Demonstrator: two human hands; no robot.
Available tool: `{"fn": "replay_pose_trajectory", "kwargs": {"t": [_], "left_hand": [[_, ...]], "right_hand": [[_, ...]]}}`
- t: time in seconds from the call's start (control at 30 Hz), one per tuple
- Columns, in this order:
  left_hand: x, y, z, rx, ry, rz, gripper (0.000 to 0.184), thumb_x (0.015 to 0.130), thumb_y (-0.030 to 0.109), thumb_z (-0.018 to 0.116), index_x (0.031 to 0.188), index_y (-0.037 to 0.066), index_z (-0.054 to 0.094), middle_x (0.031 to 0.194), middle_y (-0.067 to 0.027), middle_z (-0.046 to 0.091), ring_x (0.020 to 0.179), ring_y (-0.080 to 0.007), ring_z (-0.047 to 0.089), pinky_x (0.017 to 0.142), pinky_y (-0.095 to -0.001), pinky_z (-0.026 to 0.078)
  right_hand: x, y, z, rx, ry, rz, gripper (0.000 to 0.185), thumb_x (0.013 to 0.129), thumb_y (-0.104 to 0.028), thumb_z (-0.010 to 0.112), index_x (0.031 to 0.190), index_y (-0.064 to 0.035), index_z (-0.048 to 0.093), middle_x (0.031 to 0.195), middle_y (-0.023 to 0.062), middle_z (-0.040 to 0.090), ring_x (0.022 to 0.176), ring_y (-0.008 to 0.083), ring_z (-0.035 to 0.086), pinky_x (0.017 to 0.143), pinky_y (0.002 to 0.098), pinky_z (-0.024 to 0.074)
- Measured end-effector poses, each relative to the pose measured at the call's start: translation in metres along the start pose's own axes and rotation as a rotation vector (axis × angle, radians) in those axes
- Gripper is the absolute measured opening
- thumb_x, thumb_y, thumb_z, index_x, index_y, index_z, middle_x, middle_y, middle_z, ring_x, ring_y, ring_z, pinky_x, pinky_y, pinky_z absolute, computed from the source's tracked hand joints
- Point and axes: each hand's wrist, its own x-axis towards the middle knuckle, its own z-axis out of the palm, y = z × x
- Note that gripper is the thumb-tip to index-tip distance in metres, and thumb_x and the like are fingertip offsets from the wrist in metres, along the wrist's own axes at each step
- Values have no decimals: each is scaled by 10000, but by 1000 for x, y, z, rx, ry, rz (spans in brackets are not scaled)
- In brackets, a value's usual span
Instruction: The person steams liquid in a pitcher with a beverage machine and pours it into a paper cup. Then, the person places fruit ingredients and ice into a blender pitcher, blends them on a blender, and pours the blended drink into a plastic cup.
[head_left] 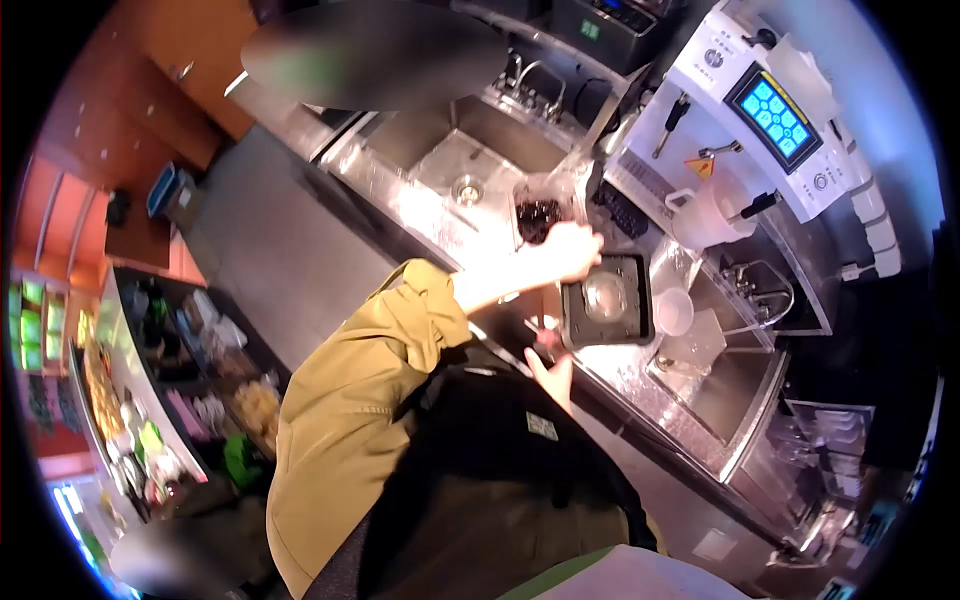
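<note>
My left hand, its fingers curled, reaches over the counter at the upper left corner of a black square tray. What it holds, if anything, is too small to tell. Just beyond it, a clear container holds dark, glossy pieces. My right hand is at the counter's front edge, below the tray's lower left corner, its fingers bent around something small and dark. A pale round cup stands right of the tray.
A sink lies at the upper left, another at the lower right. Behind the counter are a white machine with a lit screen, a translucent pitcher and taps. Stocked shelves stand across the floor at left.
</note>
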Motion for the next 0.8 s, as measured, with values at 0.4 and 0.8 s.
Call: {"fn": "replay_pose_trajectory", "kwargs": {"t": [0.4, 0.8], "left_hand": [[231, -209, -279, 366, 499, 440, 426, 653, 130, 588, 1056, 51, 474, 1109, -151, 488, 1014, -277, 480, 818, -421, 410], [371, -219, -401, 532, 897, 1213, 477, 595, 112, 665, 1038, 78, 492, 1050, -96, 427, 968, -268, 418, 788, -438, 388]], "right_hand": [[-29, -112, 78, -418, 1145, 69, 171, 598, 64, 541, 650, -62, 438, 543, -76, 362, 493, 10, 354, 457, 165, 304], [147, -295, 156, 65, 1128, -522, 338, 638, -39, 697, 866, -54, 448, 652, 8, 520, 504, 52, 440, 474, 173, 368]]}}
